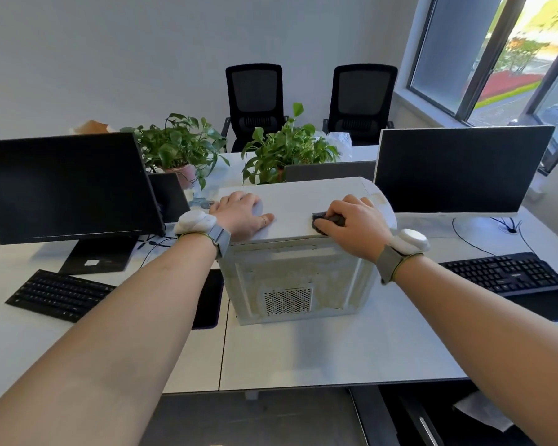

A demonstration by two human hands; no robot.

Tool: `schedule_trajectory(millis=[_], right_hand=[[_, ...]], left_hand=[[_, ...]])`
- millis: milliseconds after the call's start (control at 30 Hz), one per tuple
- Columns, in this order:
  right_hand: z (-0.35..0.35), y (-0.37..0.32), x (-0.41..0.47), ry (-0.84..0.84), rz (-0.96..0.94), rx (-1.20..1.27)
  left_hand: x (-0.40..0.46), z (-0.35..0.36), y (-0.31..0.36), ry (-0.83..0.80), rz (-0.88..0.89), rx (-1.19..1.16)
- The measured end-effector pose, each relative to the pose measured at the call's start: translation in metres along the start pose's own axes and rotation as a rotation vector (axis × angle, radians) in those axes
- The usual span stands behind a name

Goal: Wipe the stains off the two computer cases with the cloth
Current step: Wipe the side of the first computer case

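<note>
I see the big white metal computer case (pixel 300 220) standing on the white desk (pixel 335 349), between two black screens. My left hand (pixel 242 215) lies flat and wide on its top, I think to keep the box from sliding. My right hand (pixel 351 225) curls down around the small dark cloth (pixel 324 222) and presses it on the top's right side. Both arms reach straight out.

monitors (pixel 458 169) flanking case (pixel 303 214); front desk (pixel 335 349) free
</note>
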State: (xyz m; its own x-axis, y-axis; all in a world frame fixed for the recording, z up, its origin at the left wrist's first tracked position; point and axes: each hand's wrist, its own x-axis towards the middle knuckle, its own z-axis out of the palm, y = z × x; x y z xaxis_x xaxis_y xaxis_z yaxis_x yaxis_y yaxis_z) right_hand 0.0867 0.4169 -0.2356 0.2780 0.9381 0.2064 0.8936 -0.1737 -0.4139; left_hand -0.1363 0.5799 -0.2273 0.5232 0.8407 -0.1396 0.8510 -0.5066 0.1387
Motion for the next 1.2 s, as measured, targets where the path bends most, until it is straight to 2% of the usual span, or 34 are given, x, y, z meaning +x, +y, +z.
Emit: schedule_trajectory(millis=[100, 267, 367, 600, 767, 900, 1000, 1067, 1200], right_hand=[[0.007, -0.014, 0.001, 0.019, 0.001, 0.06], [0.03, -0.059, 0.004, -0.074, -0.189, 0.214], [0.037, -0.074, 0.006, -0.094, -0.281, 0.122], [0.032, -0.065, 0.001, -0.089, -0.323, 0.006], [0.009, -0.03, -0.009, -0.043, -0.256, -0.047], [-0.012, 0.003, -0.017, -0.037, -0.22, -0.186], [-0.022, 0.018, -0.017, -0.057, -0.194, -0.201], [-0.019, 0.019, -0.019, 0.006, -0.165, -0.134], [0.0, -0.002, -0.035, 0.439, 0.049, 0.051]], left_hand=[[0.001, 0.0, -0.005, 0.026, 0.031, 0.03], [0.005, 0.012, -0.021, 0.176, 0.137, -0.026], [0.007, 0.016, -0.022, 0.197, 0.171, 0.001], [0.007, 0.019, -0.022, 0.231, 0.205, 0.051], [0.004, 0.017, -0.016, 0.201, 0.165, 0.065], [0.005, 0.011, 0.006, 0.15, 0.052, 0.033], [0.006, 0.017, 0.016, 0.226, -0.017, -0.056], [0.004, 0.026, 0.016, 0.292, -0.012, -0.046], [0.004, 0.027, 0.014, 0.32, -0.009, -0.051]])
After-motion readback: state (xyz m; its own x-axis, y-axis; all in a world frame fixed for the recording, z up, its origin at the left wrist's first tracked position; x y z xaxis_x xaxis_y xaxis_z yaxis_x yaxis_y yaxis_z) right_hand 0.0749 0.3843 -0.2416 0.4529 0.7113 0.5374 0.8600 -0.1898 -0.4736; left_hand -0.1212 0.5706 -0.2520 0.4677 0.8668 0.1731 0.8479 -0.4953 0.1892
